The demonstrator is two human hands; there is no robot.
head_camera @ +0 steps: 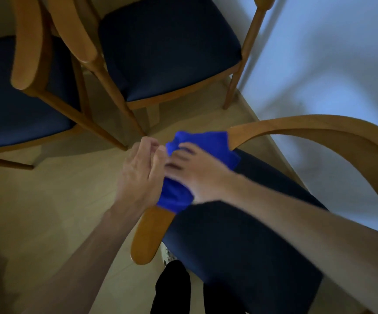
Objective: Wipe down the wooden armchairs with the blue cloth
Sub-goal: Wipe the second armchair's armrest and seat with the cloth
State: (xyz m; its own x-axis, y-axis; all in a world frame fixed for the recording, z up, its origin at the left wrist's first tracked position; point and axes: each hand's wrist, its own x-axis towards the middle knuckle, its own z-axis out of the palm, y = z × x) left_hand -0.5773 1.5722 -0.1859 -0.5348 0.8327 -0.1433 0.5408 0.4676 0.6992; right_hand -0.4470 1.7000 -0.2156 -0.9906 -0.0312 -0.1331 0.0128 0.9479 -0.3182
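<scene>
A bright blue cloth (202,145) lies bunched over the left armrest (149,236) of the nearest wooden armchair (333,132), which has a dark navy seat. My right hand (197,173) presses flat on the cloth on top of the armrest. At the cloth's left edge my left hand (138,173) pinches it with curled fingers. Part of the cloth hangs below both hands over the armrest. The armrest's rounded front end sticks out bare toward me.
Two more wooden armchairs with navy seats stand ahead, one at the left (27,41) and one in the middle (170,48), their legs close to my hands. A white wall (331,53) runs along the right. The floor (58,189) is light wood. My dark trouser leg (174,288) shows below.
</scene>
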